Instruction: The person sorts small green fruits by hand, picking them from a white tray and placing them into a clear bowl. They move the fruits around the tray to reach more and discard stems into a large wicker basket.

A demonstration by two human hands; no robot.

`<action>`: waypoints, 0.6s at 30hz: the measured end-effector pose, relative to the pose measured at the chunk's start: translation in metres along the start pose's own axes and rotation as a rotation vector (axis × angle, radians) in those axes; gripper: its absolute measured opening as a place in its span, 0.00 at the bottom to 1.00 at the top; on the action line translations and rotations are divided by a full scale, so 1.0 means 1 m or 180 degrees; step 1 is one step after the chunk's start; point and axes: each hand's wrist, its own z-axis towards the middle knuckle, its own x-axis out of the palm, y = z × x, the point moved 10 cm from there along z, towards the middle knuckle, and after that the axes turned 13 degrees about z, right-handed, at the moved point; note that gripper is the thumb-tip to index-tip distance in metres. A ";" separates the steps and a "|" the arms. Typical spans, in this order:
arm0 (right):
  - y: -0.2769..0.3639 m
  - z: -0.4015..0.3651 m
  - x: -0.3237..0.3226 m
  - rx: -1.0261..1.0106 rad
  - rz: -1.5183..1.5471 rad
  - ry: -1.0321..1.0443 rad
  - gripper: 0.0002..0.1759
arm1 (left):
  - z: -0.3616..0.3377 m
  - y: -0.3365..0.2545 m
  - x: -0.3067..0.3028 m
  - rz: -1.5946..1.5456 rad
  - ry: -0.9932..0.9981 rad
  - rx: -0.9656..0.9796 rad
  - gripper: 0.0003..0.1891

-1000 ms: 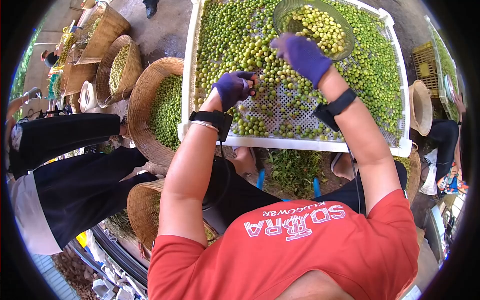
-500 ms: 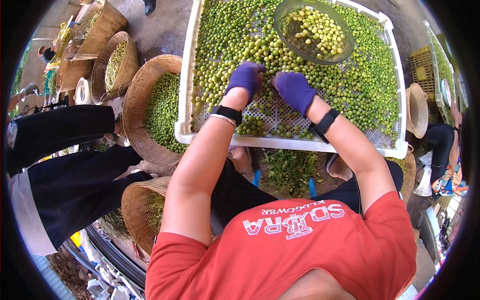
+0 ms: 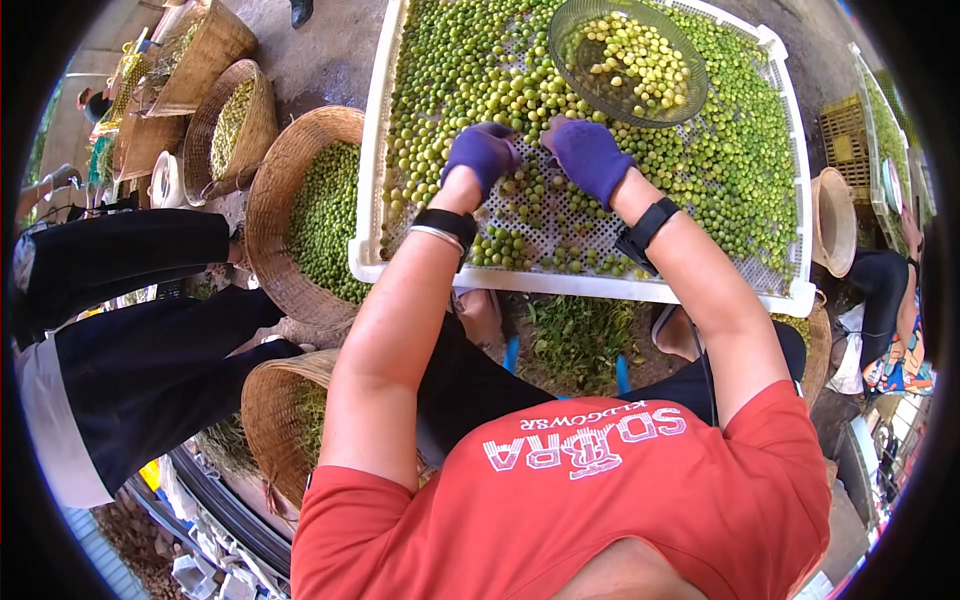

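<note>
A white perforated tray [image 3: 372, 190] lies before me, covered with small round green fruits [image 3: 450, 70] that look like gooseberries. Over the near middle of it, my left hand [image 3: 484, 158] in a purple glove has its fingers curled down among the fruits. Close by on the right, my right hand [image 3: 588, 160], gloved alike, is also curled, fingertips turned toward the left hand. Whatever the fingers hold is hidden. Just beyond my right hand, a dark green mesh bowl [image 3: 590, 92] rests on the fruits with yellowish fruits [image 3: 640, 62] inside.
Left of the tray stands a woven basket [image 3: 268, 215] of green fruits, with another basket [image 3: 268, 115] behind it. A further basket [image 3: 270, 400] is by my left side. Another person's dark-clothed legs [image 3: 130, 250] extend in from the left. A yellow crate [image 3: 845, 135] sits at the right.
My left hand has shifted slightly left, away from the right one. My right hand has moved up a little toward the bowl. The bowl stays in place.
</note>
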 end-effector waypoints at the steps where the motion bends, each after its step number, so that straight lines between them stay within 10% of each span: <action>1: -0.003 -0.001 -0.002 0.0000 0.0203 -0.0121 0.05 | 0.000 0.006 -0.002 -0.0719 0.0124 -0.0240 0.12; 3: -0.014 -0.005 -0.010 -0.0001 0.0592 -0.0365 0.05 | -0.007 0.019 0.013 -0.3235 0.0827 -0.0886 0.10; 6: -0.032 -0.008 -0.030 0.0140 0.1603 -0.0632 0.05 | -0.014 0.000 -0.008 -0.1792 0.0955 -0.0016 0.09; 18: -0.011 -0.013 -0.002 0.0134 0.0250 0.0030 0.06 | -0.034 -0.035 0.036 0.1858 0.0472 0.1214 0.07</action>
